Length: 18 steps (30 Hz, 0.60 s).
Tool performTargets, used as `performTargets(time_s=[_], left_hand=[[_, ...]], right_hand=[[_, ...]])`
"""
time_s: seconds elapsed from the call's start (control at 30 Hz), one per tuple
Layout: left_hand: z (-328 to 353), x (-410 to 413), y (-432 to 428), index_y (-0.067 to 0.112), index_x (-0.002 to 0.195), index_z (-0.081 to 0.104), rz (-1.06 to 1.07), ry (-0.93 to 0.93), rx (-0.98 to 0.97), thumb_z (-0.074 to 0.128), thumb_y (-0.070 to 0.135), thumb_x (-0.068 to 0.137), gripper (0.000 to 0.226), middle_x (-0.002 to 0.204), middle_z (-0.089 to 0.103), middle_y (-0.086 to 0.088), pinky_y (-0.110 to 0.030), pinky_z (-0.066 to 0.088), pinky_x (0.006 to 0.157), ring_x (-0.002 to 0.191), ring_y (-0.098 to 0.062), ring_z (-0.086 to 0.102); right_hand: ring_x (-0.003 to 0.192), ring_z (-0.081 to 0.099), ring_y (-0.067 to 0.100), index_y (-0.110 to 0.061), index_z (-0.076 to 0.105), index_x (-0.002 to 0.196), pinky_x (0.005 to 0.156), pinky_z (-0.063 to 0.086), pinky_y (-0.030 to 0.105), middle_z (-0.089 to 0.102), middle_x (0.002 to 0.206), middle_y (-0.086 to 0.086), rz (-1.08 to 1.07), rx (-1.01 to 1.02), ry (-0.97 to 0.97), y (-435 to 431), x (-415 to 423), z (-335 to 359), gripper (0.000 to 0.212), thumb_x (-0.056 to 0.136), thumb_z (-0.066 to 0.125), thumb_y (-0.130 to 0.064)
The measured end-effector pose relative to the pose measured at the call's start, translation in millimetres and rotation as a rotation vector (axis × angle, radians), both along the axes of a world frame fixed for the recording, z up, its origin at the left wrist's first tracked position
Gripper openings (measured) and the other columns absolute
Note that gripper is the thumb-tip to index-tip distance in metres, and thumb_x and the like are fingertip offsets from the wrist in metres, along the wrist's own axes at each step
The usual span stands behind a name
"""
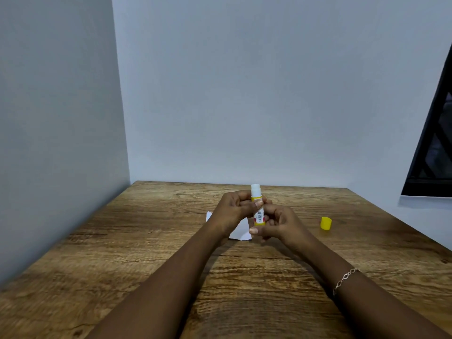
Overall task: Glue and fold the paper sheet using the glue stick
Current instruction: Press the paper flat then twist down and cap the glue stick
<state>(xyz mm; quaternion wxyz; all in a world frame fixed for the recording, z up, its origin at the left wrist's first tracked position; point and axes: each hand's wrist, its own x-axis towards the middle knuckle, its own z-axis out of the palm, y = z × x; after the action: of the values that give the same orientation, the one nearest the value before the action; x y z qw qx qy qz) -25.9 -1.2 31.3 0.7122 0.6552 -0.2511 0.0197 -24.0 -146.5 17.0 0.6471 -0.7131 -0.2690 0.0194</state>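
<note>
While the left hand grips the uncapped yellow-and-white glue stick upright, I see the right hand pinching its base (yellow plastic cap sits well apart).

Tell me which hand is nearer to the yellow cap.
Right. The right hand, gripping the glue stick, lies left of the cap with a gap; the left hand lies farther left.
</note>
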Motion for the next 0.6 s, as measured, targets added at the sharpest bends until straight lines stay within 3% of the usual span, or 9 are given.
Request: performTargets(time_s=[0.1,0.17,0.23,0.3,0.43,0.53,0.6], left_hand=[[0,-1,1,0.004,0.098,0.064,0.007,0.013,0.002,0.053,0.006,0.089,0.014,0.095,0.069,-0.006,-0.027,0.052,0.073,0.076,-0.024,0.062],[1,-1,2,0.008,0.094,0.064,0.013,0.014,0.004,0.052,0.005,0.090,0.013,0.093,0.069,-0.005,-0.023,0.048,0.062,0.071,-0.021,0.060],[1,0,2,0.007,0.095,0.064,0.014,0.015,0.014,0.052,0.005,0.090,0.013,0.094,0.069,-0.006,-0.022,0.049,0.067,0.075,-0.017,0.063],[0,1,2,0.003,0.098,0.063,0.015,0.008,0.029,0.052,0.006,0.089,0.014,0.096,0.069,-0.007,-0.024,0.052,0.076,0.082,-0.019,0.063],[-1,1,1,0.006,0.094,0.065,-0.009,0.016,0.006,0.054,0.007,0.089,0.013,0.094,0.069,-0.005,-0.022,0.054,0.077,0.078,-0.014,0.066],[-1,0,0,0.005,0.097,0.064,-0.037,0.030,-0.014,0.053,0.007,0.089,0.014,0.096,0.069,-0.007,-0.023,0.056,0.076,0.075,-0.012,0.068],[-1,0,1,0.004,0.099,0.063,-0.025,0.021,0.005,0.052,0.007,0.090,0.015,0.099,0.069,-0.008,-0.029,0.054,0.081,0.079,-0.018,0.067]], right_hand=[[0.056,0.061,0.011,0.002,0.062,0.098,0.050,0.052,0.024,0.062,0.074,0.010,0.074,0.007,0.058,-3,1,0,0.023,0.076,0.060,0.010],[0.075,0.068,0.018,-0.005,0.063,0.102,0.061,0.057,0.026,0.070,0.089,0.009,0.166,0.018,0.103,-8,2,1,0.025,0.080,0.057,0.005],[0.081,0.069,0.021,-0.007,0.063,0.104,0.067,0.058,0.027,0.072,0.093,0.009,0.212,0.027,0.131,-11,2,2,0.026,0.080,0.056,0.002],[0.073,0.069,0.019,-0.006,0.064,0.100,0.066,0.058,0.026,0.071,0.089,0.011,0.205,0.039,0.147,-11,1,2,0.024,0.082,0.053,0.007],[0.055,0.057,0.018,0.000,0.063,0.094,0.053,0.052,0.027,0.057,0.072,0.014,0.107,0.020,0.090,-6,-2,2,0.022,0.075,0.060,0.010],[0.052,0.048,0.014,0.005,0.062,0.098,0.048,0.047,0.023,0.047,0.072,0.014,0.007,-0.026,0.027,-3,-2,1,0.030,0.069,0.068,0.008],[0.050,0.052,0.011,0.003,0.063,0.096,0.047,0.049,0.021,0.050,0.069,0.012,0.016,-0.014,0.029,-3,-1,0,0.027,0.070,0.068,0.008]])
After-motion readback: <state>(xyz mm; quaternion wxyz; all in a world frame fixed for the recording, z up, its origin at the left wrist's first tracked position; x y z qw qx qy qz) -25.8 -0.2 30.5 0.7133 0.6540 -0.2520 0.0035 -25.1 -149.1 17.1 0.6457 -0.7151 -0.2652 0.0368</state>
